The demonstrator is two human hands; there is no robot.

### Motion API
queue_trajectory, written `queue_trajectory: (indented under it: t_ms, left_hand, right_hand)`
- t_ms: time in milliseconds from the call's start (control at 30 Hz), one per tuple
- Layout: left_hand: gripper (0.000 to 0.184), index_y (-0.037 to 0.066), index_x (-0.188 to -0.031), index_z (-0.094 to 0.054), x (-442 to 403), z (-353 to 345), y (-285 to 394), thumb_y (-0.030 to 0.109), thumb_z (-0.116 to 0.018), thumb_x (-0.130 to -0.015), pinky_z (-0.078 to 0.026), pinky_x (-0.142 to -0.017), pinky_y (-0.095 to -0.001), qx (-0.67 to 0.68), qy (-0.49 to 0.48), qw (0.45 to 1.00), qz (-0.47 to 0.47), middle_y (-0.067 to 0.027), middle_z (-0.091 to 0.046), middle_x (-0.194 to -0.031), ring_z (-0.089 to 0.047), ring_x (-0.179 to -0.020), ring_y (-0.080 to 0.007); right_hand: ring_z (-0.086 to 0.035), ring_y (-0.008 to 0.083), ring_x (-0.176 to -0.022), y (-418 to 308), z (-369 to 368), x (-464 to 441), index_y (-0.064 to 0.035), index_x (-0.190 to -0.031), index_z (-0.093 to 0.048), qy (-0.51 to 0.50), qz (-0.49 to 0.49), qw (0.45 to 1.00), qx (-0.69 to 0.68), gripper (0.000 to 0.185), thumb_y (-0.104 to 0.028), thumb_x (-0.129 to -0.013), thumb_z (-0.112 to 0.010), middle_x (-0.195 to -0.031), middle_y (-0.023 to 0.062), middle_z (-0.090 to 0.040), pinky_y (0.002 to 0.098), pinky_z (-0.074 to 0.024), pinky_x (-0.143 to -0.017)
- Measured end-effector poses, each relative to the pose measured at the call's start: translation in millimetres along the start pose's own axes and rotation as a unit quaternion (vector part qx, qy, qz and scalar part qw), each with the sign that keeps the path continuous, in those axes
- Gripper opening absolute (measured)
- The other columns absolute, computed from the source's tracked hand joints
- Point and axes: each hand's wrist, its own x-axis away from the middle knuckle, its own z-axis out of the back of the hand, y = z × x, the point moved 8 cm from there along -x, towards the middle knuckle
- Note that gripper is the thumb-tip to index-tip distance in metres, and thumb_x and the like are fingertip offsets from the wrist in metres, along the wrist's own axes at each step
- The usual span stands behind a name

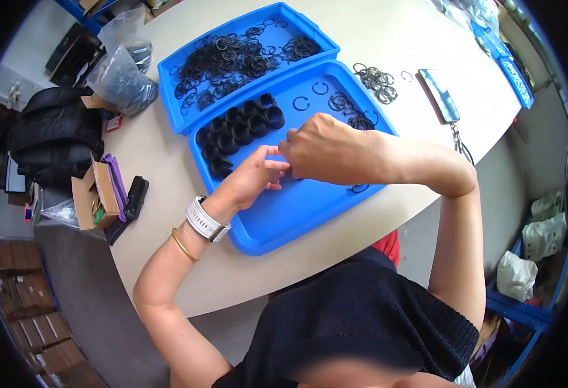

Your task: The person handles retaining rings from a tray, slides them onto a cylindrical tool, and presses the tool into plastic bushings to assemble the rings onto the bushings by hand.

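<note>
Over the shallow blue tray [264, 236], my two hands meet at the fingertips. My right hand [332, 152] is closed with its back toward me, and whatever it pinches is hidden. My left hand [256, 176] reaches in from the left, its fingers bent against the right fingertips; anything between them is too small to make out. Just beyond the left hand stand rows of stacked black rings [240, 131]. Loose black C-shaped retaining rings [301, 103] lie farther back in the tray, and more lie partly behind my right hand.
A second blue tray [175, 119] with a heap of black rings sits behind. Right of it lie a ring pile [377, 83] and a phone [439, 96]. At left are plastic bags [122, 81], a black backpack [54, 139] and a small cardboard box [94, 197].
</note>
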Motion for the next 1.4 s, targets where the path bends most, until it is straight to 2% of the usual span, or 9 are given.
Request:
queue_trajectory:
  t_ms: [167, 433, 667, 733, 833, 900, 1000, 1233, 1400]
  left_hand:
    - [0.038, 0.006, -0.134, -0.046, 7, -3, 9, -0.001, -0.050, -0.098, -0.051, -0.084, -0.0327, -0.040, 0.025, 0.999, -0.011, -0.0084, -0.064, -0.114, -0.057, -0.095, -0.0143]
    - [0.036, 0.006, -0.132, -0.048, -8, 2, 2, 0.000, -0.050, -0.097, -0.051, -0.086, -0.0332, -0.059, 0.027, 0.998, 0.028, -0.0094, -0.063, -0.114, -0.058, -0.101, -0.0178]
    - [0.041, -0.002, -0.133, -0.052, -13, 7, -8, 0.007, -0.061, -0.094, -0.055, -0.083, -0.0322, -0.020, 0.034, 0.997, 0.069, -0.0106, -0.062, -0.113, -0.060, -0.099, -0.0176]
    - [0.045, -0.003, -0.136, -0.052, -14, 8, -12, 0.007, -0.063, -0.094, -0.057, -0.083, -0.0323, -0.006, 0.029, 0.997, 0.068, -0.0108, -0.063, -0.113, -0.061, -0.097, -0.0168]
    - [0.052, -0.004, -0.141, -0.048, -11, 1, -16, 0.002, -0.064, -0.092, -0.058, -0.084, -0.0315, 0.028, 0.016, 0.997, 0.073, -0.0106, -0.064, -0.111, -0.064, -0.093, -0.0160]
    - [0.040, -0.003, -0.130, -0.058, -7, -7, -16, 0.000, -0.067, -0.090, -0.057, -0.087, -0.0290, -0.005, 0.013, 0.998, 0.054, -0.0057, -0.065, -0.106, -0.067, -0.094, -0.0132]
    - [0.042, -0.004, -0.129, -0.060, -3, -18, -10, -0.005, -0.069, -0.088, -0.057, -0.086, -0.0268, -0.072, 0.010, 0.997, 0.013, -0.0050, -0.065, -0.103, -0.067, -0.091, -0.0120]
    - [0.034, -0.003, -0.117, -0.067, 8, -30, 5, -0.004, -0.076, -0.084, -0.057, -0.078, -0.0254, -0.252, 0.099, 0.959, -0.087, -0.0052, -0.066, -0.100, -0.066, -0.088, -0.0105]
    - [0.029, -0.001, -0.111, -0.067, 15, -34, 9, -0.004, -0.077, -0.084, -0.057, -0.081, -0.0271, -0.282, 0.124, 0.936, -0.169, -0.0065, -0.066, -0.105, -0.066, -0.091, -0.0117]
  right_hand:
    - [-0.073, 0.0242, -0.075, -1, 2, 2, 0.0017, -0.101, -0.067, 0.011, 0.027, 0.999, 0.025, 0.035, -0.029, -0.086, -0.077, -0.078, 0.0115, -0.068, 0.0323, -0.0528, -0.057]
    - [-0.069, 0.0202, -0.074, 0, -10, 4, 0.0037, -0.118, -0.064, 0.001, 0.047, 0.998, 0.028, 0.045, -0.029, -0.088, -0.075, -0.082, 0.0078, -0.066, 0.0297, -0.0493, -0.055]
    - [-0.070, 0.0222, -0.081, 3, -10, 25, 0.0026, -0.118, -0.064, 0.044, 0.038, 0.998, 0.013, 0.042, -0.026, -0.089, -0.073, -0.084, 0.0087, -0.063, 0.0318, -0.0515, -0.059]
    - [-0.067, 0.0194, -0.065, 9, -2, 38, 0.0017, -0.098, -0.067, 0.122, 0.034, 0.991, -0.044, 0.022, -0.017, -0.086, -0.066, -0.078, 0.0070, -0.064, 0.0309, -0.0503, -0.054]
    - [-0.068, 0.0253, -0.069, 20, -8, 53, 0.0008, -0.104, -0.063, 0.085, 0.044, 0.987, -0.127, 0.025, -0.011, -0.083, -0.068, -0.085, 0.0110, -0.062, 0.0359, -0.0547, -0.059]
    - [-0.067, 0.0331, -0.072, 33, -22, 61, -0.0034, -0.107, -0.062, 0.035, -0.021, 0.977, -0.209, 0.030, -0.009, -0.079, -0.071, -0.090, 0.0147, -0.060, 0.0414, -0.0567, -0.063]
    - [-0.068, 0.0343, -0.076, 45, -48, 74, -0.0041, -0.114, -0.061, 0.004, -0.070, 0.966, -0.250, 0.039, -0.009, -0.077, -0.072, -0.089, 0.0149, -0.062, 0.0433, -0.0566, -0.064]
    - [-0.070, 0.0327, -0.083, 46, -70, 81, -0.0042, -0.117, -0.059, 0.016, -0.077, 0.956, -0.282, 0.045, -0.010, -0.076, -0.075, -0.089, 0.0136, -0.066, 0.0438, -0.0563, -0.064]
    - [-0.070, 0.0325, -0.085, 47, -87, 81, -0.0044, -0.117, -0.060, 0.014, -0.077, 0.950, -0.303, 0.045, -0.016, -0.077, -0.079, -0.093, 0.0135, -0.066, 0.0430, -0.0562, -0.068]
